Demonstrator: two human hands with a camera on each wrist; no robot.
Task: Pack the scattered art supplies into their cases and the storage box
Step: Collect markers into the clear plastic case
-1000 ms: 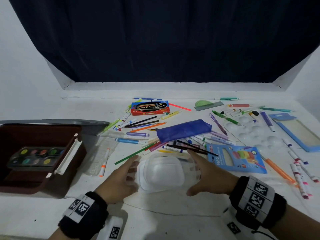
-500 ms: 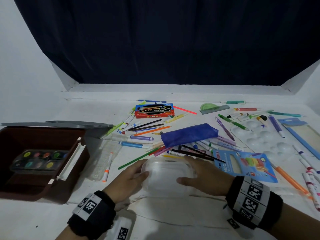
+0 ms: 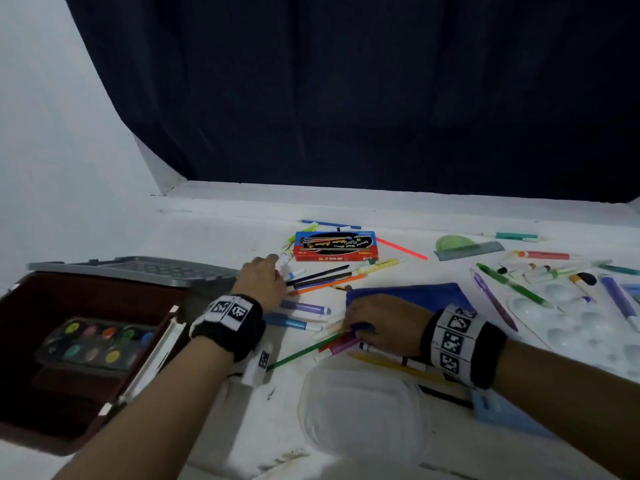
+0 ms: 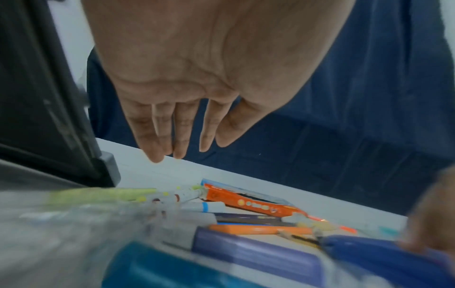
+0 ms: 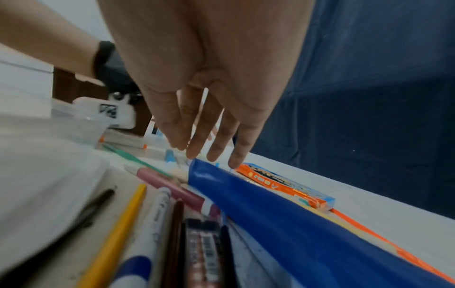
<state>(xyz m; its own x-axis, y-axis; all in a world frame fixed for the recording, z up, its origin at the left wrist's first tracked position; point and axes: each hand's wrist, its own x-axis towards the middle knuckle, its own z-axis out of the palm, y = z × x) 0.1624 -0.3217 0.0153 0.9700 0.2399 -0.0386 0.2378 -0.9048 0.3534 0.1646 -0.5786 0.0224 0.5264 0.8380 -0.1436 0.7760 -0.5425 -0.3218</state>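
Head view: left hand (image 3: 263, 280) flat, fingers straight, nothing held, over pens near red box (image 3: 335, 245) | right hand (image 3: 382, 323) fingers extended, empty, at blue pouch (image 3: 415, 294) edge | clear container (image 3: 360, 407) on table, near side | brown storage box (image 3: 45, 403) left, paint set (image 3: 95, 342) inside

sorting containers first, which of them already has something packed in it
The brown storage box at the left: a watercolour palette lies inside. The clear plastic container looks empty and the blue pencil pouch lies flat.
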